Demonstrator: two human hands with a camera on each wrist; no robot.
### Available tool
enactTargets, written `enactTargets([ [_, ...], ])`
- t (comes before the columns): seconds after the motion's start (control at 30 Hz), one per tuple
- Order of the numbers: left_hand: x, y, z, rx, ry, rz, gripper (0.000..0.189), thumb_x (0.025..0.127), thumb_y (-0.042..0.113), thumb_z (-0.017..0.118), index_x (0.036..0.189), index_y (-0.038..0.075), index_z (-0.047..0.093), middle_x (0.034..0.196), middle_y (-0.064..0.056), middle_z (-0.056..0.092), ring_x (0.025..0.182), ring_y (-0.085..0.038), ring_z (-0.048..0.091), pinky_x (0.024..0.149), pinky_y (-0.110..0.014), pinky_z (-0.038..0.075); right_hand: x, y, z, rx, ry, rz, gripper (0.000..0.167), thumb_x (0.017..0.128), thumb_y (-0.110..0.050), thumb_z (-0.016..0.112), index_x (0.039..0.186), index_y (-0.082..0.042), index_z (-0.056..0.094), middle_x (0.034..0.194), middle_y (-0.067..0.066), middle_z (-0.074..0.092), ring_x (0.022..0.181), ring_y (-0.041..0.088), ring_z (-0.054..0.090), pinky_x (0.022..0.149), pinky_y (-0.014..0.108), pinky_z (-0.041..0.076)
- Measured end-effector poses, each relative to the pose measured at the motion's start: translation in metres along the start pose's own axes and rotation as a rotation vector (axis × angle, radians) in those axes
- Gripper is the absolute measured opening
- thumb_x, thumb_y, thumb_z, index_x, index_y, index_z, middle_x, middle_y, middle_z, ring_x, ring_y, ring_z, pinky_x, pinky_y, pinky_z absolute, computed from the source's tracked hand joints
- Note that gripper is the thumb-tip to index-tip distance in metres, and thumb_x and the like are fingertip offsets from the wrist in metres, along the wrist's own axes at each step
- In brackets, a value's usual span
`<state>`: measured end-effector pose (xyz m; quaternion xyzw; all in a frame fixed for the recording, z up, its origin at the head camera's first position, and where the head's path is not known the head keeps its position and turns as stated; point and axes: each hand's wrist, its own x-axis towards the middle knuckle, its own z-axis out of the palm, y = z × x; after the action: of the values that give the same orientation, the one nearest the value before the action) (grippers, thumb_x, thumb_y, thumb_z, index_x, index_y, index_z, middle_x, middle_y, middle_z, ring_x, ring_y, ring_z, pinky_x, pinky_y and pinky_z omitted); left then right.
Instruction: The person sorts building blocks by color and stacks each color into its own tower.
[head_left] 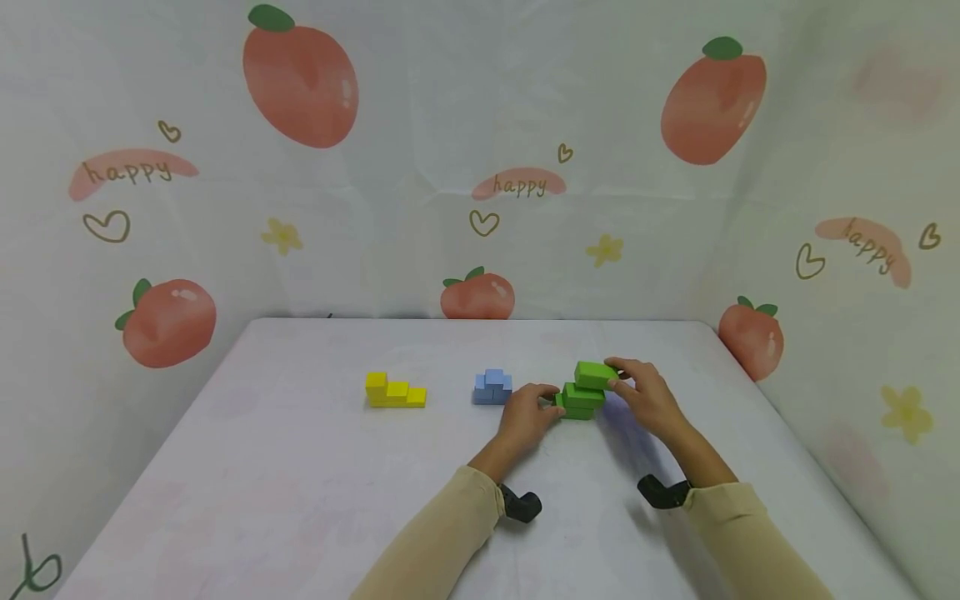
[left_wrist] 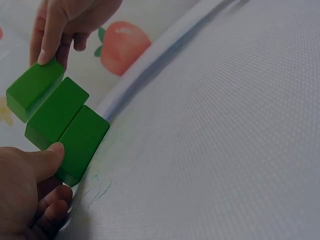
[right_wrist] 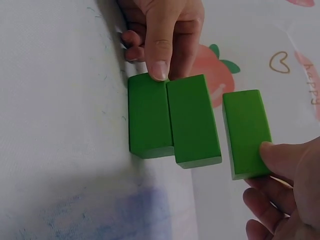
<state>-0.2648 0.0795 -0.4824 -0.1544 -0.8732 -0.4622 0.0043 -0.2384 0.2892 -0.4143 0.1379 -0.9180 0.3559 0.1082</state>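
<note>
My right hand pinches the end of a light-green block between thumb and fingers. That block hangs just above a middle green block, with a gap between them in the right wrist view. The middle block sits on a lower green block, shifted to the right of it. My left hand grips the left end of the lower block, its thumb on the front face. Left of my left hand stands a small stepped pile of blue blocks.
A yellow stair-shaped pile of blocks stands farther left on the white table. Behind the table hangs a pale cloth printed with fruit, hearts and flowers. Black wrist mounts sit at both cuffs.
</note>
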Motion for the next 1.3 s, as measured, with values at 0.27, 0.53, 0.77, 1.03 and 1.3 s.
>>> enactTargets([
  [0.27,0.0002,-0.0001,-0.0003,-0.005,-0.008,-0.006,0.036,0.087,0.019,0.074,0.121,0.011,0.068,0.113,0.0,0.066,0.11,-0.017,0.057,0.093,-0.035,0.045,-0.0016,0.0002,0.0041,-0.009,-0.011,-0.046,0.034,0.094,0.001,0.059,0.128,0.01,0.055,0.118,0.026,0.059,0.108,0.042,0.05,0.089,0.059,0.038],
  [0.53,0.0012,-0.002,0.0,-0.01,-0.01,-0.001,0.036,0.086,0.019,0.075,0.121,0.011,0.068,0.11,0.001,0.066,0.101,-0.013,0.057,0.089,-0.034,0.045,-0.0032,-0.002,0.007,-0.012,-0.008,-0.059,0.034,0.094,0.001,0.06,0.127,0.008,0.056,0.117,0.024,0.06,0.107,0.04,0.05,0.087,0.057,0.04],
  [0.77,0.0003,-0.0015,-0.0003,-0.02,-0.006,0.0,0.035,0.086,0.019,0.075,0.12,0.012,0.068,0.11,0.001,0.067,0.103,-0.014,0.058,0.09,-0.034,0.045,-0.0031,-0.0029,0.0092,-0.006,-0.024,-0.053,0.035,0.094,0.0,0.06,0.127,0.007,0.056,0.117,0.024,0.06,0.107,0.04,0.05,0.086,0.056,0.041],
  [1.03,-0.0009,-0.0004,-0.0017,-0.032,-0.005,0.007,0.035,0.087,0.018,0.074,0.12,0.011,0.068,0.11,0.001,0.066,0.101,-0.013,0.057,0.088,-0.034,0.045,-0.0037,-0.0042,0.0092,-0.006,-0.029,-0.051,0.035,0.093,0.0,0.061,0.127,0.008,0.056,0.118,0.024,0.06,0.107,0.04,0.05,0.085,0.056,0.041],
  [1.3,-0.0009,0.0002,-0.002,-0.028,-0.002,0.008,0.035,0.086,0.019,0.075,0.12,0.01,0.068,0.11,0.0,0.067,0.103,-0.015,0.058,0.089,-0.034,0.045,-0.0042,-0.0062,0.0077,-0.013,-0.04,-0.034,0.038,0.093,-0.002,0.063,0.129,0.007,0.055,0.121,0.024,0.058,0.108,0.04,0.05,0.085,0.056,0.042],
])
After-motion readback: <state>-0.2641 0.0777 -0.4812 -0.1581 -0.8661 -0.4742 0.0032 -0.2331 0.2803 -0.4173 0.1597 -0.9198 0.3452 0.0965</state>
